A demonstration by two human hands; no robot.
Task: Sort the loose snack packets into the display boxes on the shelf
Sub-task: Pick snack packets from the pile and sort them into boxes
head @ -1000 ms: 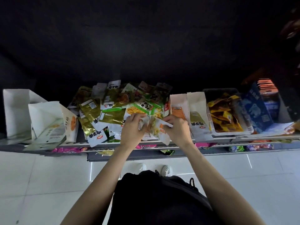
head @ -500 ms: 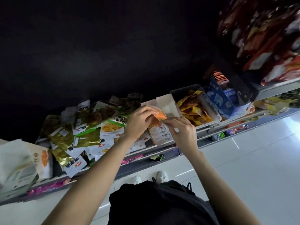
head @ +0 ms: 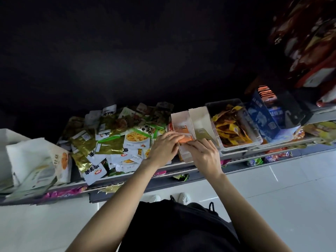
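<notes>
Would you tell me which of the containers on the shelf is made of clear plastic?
The clear plastic bin, right of the two white cardboard display boxes. It holds yellow and orange packets; its neighbours are opaque cardboard.

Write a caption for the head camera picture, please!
Two hands tuck an orange snack packet into a white cardboard display box.
</notes>
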